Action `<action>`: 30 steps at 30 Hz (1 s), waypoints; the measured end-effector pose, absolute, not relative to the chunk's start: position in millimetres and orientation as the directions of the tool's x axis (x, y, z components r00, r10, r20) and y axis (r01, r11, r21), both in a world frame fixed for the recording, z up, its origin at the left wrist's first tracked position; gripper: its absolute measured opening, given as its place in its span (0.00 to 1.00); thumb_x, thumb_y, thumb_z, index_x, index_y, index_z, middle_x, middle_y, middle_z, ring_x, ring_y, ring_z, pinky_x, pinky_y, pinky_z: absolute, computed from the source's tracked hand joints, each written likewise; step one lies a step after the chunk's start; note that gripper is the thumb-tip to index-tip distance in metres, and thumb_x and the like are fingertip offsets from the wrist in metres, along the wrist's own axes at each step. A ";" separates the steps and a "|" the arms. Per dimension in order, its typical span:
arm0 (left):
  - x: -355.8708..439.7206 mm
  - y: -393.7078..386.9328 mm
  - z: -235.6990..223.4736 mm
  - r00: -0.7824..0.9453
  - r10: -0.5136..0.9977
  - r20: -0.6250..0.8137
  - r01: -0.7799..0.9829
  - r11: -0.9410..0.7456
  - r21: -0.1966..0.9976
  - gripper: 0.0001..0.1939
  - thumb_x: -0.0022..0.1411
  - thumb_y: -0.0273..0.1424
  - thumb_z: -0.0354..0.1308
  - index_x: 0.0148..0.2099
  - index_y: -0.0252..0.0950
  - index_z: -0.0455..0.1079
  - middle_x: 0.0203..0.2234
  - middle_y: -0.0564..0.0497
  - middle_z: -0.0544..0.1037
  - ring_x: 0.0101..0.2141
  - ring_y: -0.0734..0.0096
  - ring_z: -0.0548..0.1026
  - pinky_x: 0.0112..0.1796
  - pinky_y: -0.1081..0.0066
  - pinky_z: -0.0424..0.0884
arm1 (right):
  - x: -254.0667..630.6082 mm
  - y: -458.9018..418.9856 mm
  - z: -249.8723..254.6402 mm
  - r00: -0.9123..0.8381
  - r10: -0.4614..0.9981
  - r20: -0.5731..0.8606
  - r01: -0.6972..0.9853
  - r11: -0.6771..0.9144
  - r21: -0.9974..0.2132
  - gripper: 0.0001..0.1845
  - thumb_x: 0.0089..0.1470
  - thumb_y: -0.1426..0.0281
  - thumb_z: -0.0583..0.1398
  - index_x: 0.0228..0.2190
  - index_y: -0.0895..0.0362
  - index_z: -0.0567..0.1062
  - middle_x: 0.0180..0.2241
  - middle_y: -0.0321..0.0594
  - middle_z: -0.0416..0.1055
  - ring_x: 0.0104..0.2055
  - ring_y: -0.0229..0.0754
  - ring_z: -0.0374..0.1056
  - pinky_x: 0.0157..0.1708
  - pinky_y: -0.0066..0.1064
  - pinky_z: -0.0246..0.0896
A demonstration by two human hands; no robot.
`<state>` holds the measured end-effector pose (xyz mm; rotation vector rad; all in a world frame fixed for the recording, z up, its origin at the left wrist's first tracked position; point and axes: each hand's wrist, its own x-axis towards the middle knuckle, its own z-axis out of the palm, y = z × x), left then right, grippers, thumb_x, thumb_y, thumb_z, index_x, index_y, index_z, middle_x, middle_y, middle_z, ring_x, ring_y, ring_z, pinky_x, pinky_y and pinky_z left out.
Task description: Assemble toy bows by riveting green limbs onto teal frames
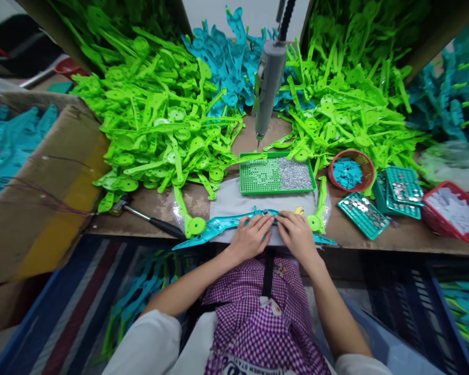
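A long blue plastic piece, curved like a toy bow (221,224), lies across the front edge of the table. Both my left hand (252,237) and my right hand (297,237) are at its middle, fingertips close together and bent onto it. What sits under the fingertips is too small to make out. A lime-green plastic arm (194,226) lies by the blue piece's left part, and another green arm (316,223) by its right part. Beneath is a grey cloth (226,205). Behind my hands stands a green tray (254,191) holding many small silver screws (296,174).
An electric screwdriver (269,88) hangs above the tray. Heaps of green arms (152,120) and blue pieces (226,67) cover the back. A hammer (152,221) lies left. Red baskets (369,182) and teal trays with metal discs (363,214) stand right; a cardboard box (58,177) is far left.
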<state>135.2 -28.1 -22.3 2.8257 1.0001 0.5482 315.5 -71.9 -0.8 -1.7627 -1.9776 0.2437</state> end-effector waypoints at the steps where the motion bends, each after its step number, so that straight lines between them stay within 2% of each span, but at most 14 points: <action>1: 135.1 -28.2 -22.3 0.721 0.624 0.303 0.591 -0.781 0.202 0.23 0.67 0.35 0.48 0.63 0.38 0.61 0.57 0.46 0.70 0.54 0.60 0.68 0.52 0.59 0.56 | 315.9 -72.5 -1.2 -0.078 0.969 0.234 0.888 0.174 -0.425 0.16 0.63 0.68 0.51 0.47 0.54 0.74 0.48 0.43 0.73 0.52 0.46 0.67 0.51 0.41 0.59; 7: 135.6 -28.0 -21.1 0.709 0.616 0.345 0.592 -0.785 0.185 0.22 0.67 0.33 0.50 0.61 0.39 0.64 0.55 0.46 0.72 0.52 0.61 0.70 0.51 0.60 0.57 | 317.0 -78.6 -6.6 -0.107 0.962 0.250 0.906 0.198 -0.374 0.20 0.63 0.68 0.51 0.55 0.53 0.69 0.53 0.45 0.70 0.57 0.46 0.65 0.55 0.45 0.58; 10: 135.8 -27.2 -21.3 0.700 0.606 0.377 0.589 -0.789 0.173 0.21 0.67 0.33 0.50 0.60 0.39 0.65 0.55 0.46 0.72 0.51 0.61 0.71 0.50 0.60 0.58 | 326.6 -84.1 5.3 -0.088 0.958 0.271 0.850 0.215 -0.481 0.20 0.62 0.65 0.52 0.55 0.50 0.69 0.53 0.43 0.71 0.56 0.46 0.66 0.54 0.44 0.62; 14: 136.1 -26.3 -23.0 0.693 0.605 0.392 0.585 -0.790 0.183 0.21 0.66 0.32 0.51 0.60 0.40 0.65 0.55 0.47 0.72 0.51 0.61 0.71 0.50 0.60 0.59 | 351.8 -81.4 38.3 0.209 0.912 0.352 0.729 0.094 -0.678 0.18 0.61 0.65 0.54 0.52 0.51 0.71 0.50 0.44 0.72 0.53 0.46 0.68 0.52 0.40 0.65; 16: 136.7 -26.3 -23.3 0.686 0.606 0.401 0.584 -0.789 0.194 0.21 0.66 0.32 0.51 0.60 0.40 0.65 0.55 0.47 0.72 0.51 0.61 0.72 0.50 0.60 0.59 | 367.3 -66.1 50.1 0.286 0.878 0.384 0.682 0.094 -0.725 0.16 0.60 0.65 0.55 0.48 0.52 0.73 0.47 0.44 0.74 0.51 0.46 0.69 0.51 0.40 0.64; 21: 137.5 -27.4 -21.9 0.667 0.607 0.432 0.596 -0.783 0.178 0.20 0.66 0.32 0.52 0.59 0.40 0.67 0.55 0.50 0.72 0.50 0.64 0.72 0.49 0.62 0.60 | 402.4 -12.0 52.6 0.310 0.858 0.410 0.687 0.097 -0.721 0.15 0.59 0.62 0.54 0.41 0.55 0.76 0.43 0.46 0.74 0.47 0.47 0.69 0.50 0.43 0.63; 24: 137.1 -27.3 -23.5 0.665 0.598 0.448 0.601 -0.784 0.155 0.20 0.65 0.33 0.53 0.59 0.41 0.67 0.55 0.50 0.72 0.49 0.65 0.73 0.49 0.63 0.60 | 406.7 4.9 54.3 0.328 0.838 0.435 0.668 0.119 -0.734 0.15 0.60 0.61 0.53 0.42 0.55 0.76 0.42 0.45 0.74 0.45 0.46 0.69 0.47 0.40 0.65; 27: 136.7 -26.8 -26.6 0.667 0.593 0.451 0.605 -0.785 0.137 0.21 0.64 0.33 0.53 0.59 0.40 0.67 0.54 0.48 0.73 0.48 0.63 0.73 0.49 0.63 0.60 | 403.0 17.9 53.7 0.200 0.876 0.440 0.736 0.162 -0.657 0.17 0.60 0.61 0.53 0.45 0.55 0.74 0.44 0.46 0.73 0.47 0.46 0.69 0.48 0.39 0.64; 30: 136.1 -26.9 -28.5 0.678 0.589 0.441 0.603 -0.788 0.125 0.21 0.64 0.33 0.52 0.59 0.39 0.66 0.54 0.48 0.73 0.49 0.63 0.72 0.50 0.63 0.60 | 403.3 36.2 41.2 0.146 0.900 0.411 0.835 0.111 -0.540 0.19 0.60 0.61 0.52 0.46 0.58 0.75 0.47 0.50 0.71 0.50 0.50 0.67 0.51 0.43 0.62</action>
